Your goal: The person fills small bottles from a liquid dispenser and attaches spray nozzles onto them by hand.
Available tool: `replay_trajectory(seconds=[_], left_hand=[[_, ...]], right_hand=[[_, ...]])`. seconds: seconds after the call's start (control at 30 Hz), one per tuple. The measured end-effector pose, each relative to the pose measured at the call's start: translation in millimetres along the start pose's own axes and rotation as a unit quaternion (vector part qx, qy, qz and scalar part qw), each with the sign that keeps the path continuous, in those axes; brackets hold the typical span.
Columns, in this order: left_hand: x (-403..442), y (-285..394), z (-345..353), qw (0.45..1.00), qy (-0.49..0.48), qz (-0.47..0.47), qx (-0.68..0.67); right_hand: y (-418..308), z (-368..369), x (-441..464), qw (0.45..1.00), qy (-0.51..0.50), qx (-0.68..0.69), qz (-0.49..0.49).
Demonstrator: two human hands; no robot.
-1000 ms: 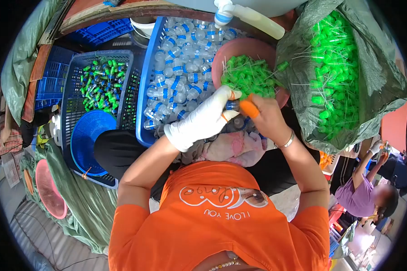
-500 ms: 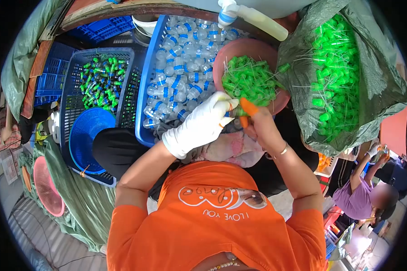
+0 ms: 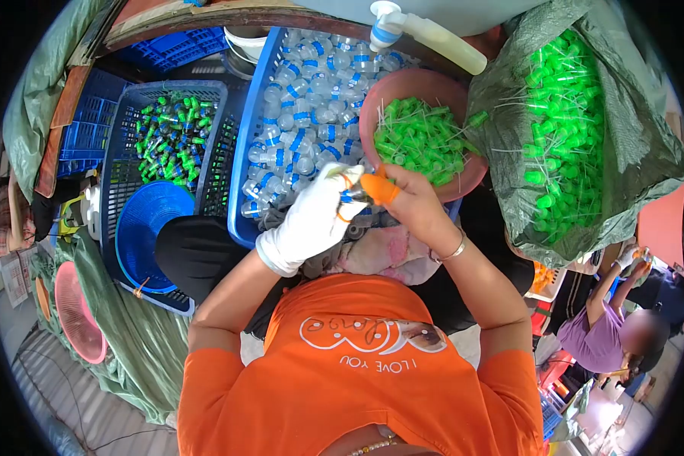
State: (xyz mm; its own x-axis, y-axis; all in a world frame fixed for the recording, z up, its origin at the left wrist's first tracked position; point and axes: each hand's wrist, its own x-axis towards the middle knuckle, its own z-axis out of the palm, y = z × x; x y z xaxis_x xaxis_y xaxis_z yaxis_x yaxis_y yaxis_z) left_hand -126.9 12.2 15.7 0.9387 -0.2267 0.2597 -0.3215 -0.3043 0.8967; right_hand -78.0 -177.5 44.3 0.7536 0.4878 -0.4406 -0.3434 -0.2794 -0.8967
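Note:
My left hand (image 3: 317, 220), in a white glove with orange bands at the fingers, is closed around a small clear bottle with a blue band (image 3: 353, 196). My right hand (image 3: 416, 204) wears orange finger covers, and its thumb and fingers pinch at the end of that same bottle. Whether a cap sits between the right fingertips is hidden. Just beyond both hands stand a blue crate (image 3: 243, 163) of similar clear bottles (image 3: 311, 114) and a pink bowl (image 3: 370, 102) holding green caps with thin white stems (image 3: 418, 140).
At right, a dark green sack (image 3: 501, 140) is full of green stemmed caps (image 3: 558, 114). A dark basket (image 3: 219, 102) at left holds capped bottles (image 3: 173, 137) and a blue colander (image 3: 148, 228). A white-and-blue bottle-shaped object (image 3: 441, 38) lies behind. Another person (image 3: 596, 334) works far right.
Both hands have shifted left, away from the pink bowl and slightly towards me. The blue-banded bottle now shows between them.

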Motion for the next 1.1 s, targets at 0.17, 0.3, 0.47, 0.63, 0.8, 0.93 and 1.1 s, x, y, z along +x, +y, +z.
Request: replay_trajectory(seconds=[0.17,0.3,0.47,0.63,0.8,0.93,1.1], left_hand=[[5,-41,-70,0.909,0.224,0.017,0.352],[18,-53,-101,0.774,0.314,-0.029,0.550],[81,-81,-44,0.893,0.179,-0.020,0.413],[119,-105,-15,0.873,0.151,-0.081,0.457],[104,-102,-20,0.892,0.144,-0.040,0.428],[102,-68,-18,0.984,0.117,-0.016,-0.134],[116,-45,-13,0.959,0.091,-0.045,-0.264]], right_hand=[[-15,-20,28,0.842,0.167,-0.450,-0.245],[23,-65,64,0.713,0.259,-0.612,-0.224],[24,-66,68,0.700,0.204,-0.673,-0.126],[18,-59,56,0.696,0.197,-0.659,-0.205],[2,-62,31,0.736,0.248,-0.547,-0.313],[-26,-51,19,0.739,0.288,-0.477,-0.378],[-47,-40,16,0.855,0.360,-0.212,-0.309]])
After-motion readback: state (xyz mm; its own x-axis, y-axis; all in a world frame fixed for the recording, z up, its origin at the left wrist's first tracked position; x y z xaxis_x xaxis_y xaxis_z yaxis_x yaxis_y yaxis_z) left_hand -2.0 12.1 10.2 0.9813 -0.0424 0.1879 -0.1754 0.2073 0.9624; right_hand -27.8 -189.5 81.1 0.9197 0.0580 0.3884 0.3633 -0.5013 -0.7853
